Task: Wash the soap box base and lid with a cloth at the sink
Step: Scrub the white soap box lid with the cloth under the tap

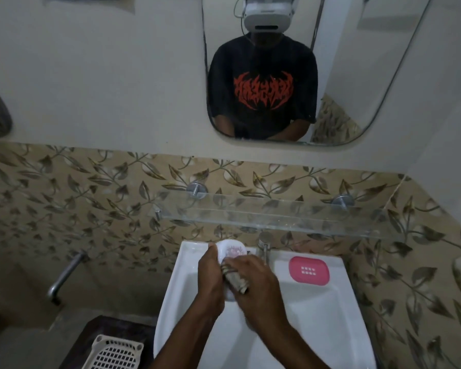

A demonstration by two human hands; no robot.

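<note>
Over the sink [317, 310], left hand [210, 278] grips the white lid [230, 251]; right hand [261, 286] clutches the cloth [236, 278] against it.

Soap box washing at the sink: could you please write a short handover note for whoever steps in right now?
Left hand: holds the white soap box lid over the sink.
Right hand: presses the striped cloth against the lid.
Pink soap box base: lies on the sink's back ledge, right of the tap.
Done: lid wiping under way.
Left: finish the lid; the base sits untouched, and whether it is already washed cannot be told.
</note>
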